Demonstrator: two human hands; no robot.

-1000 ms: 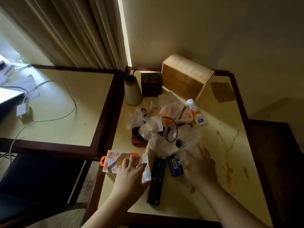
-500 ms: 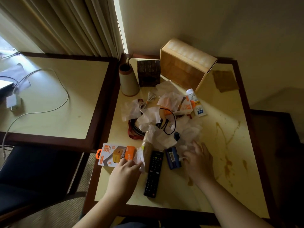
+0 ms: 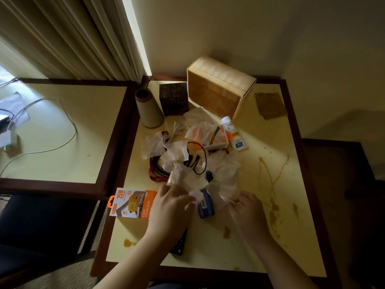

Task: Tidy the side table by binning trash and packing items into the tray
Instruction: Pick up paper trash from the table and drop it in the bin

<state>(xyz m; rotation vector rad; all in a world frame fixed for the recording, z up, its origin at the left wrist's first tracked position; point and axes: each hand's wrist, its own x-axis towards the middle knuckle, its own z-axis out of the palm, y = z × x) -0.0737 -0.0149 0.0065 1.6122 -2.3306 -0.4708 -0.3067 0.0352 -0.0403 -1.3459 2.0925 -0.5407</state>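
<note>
Both hands, left hand [image 3: 170, 202] and right hand [image 3: 245, 209], pinch crumpled white tissues [image 3: 193, 180] just in front of the tipped wooden tray [image 3: 218, 88]. Basically nothing's binned or packed yet imo.

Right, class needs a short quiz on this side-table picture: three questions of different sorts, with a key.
1. True or false: the charger box lies at the table's left edge.
2. Multiple choice: what do both hands grip? A) tissues B) the remote C) the vase
3. Fill in: the white tube lies just in front of the open wooden ____.

Key
1. True.
2. A: the left hand and right hand each pinch crumpled tissue at the pile's near edge.
3. Box, lying on its side at the back.
</note>
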